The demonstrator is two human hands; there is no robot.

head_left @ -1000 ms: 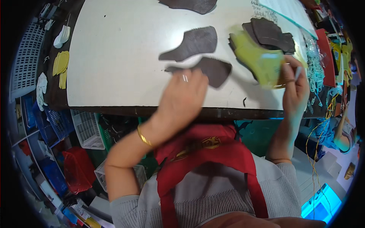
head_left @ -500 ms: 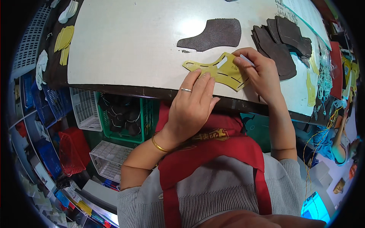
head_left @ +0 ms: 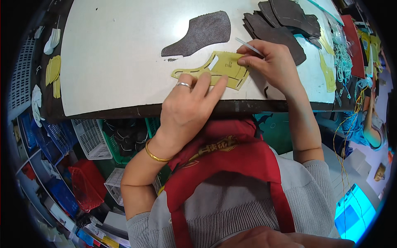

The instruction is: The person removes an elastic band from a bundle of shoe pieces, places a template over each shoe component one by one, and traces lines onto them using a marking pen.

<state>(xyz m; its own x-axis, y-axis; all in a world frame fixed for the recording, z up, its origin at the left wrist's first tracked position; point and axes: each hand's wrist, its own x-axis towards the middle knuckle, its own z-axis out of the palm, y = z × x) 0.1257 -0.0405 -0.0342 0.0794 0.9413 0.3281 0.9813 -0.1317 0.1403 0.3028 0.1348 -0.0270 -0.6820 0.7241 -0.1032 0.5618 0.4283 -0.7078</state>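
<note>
A yellow pattern template (head_left: 231, 64) with slots cut through it lies on the white tabletop near its front edge. My left hand (head_left: 188, 103) rests on the template's lower edge, fingers apart and pressing down. Between the thumb and fingers of my right hand (head_left: 273, 62) is a slim white pen (head_left: 250, 46), slanting up to the left. That thumb is at the template's right end. Just beyond the template lies a dark brown leather piece (head_left: 202, 33), wide at one end and narrow at the other. Whether anything lies under the template is hidden.
Stacked dark leather pieces (head_left: 279, 35) lie at the back right, near yellow templates (head_left: 326, 74) and tangled pale cord (head_left: 342, 53). More yellow pieces (head_left: 53, 70) sit at the left edge. Below the table stand a green crate (head_left: 112, 142) and a white crate (head_left: 91, 140).
The whole view has shifted, so the table's things appear further left. My left fingers have spread apart on the template. The pen in my right hand now sticks out further to the upper left.
</note>
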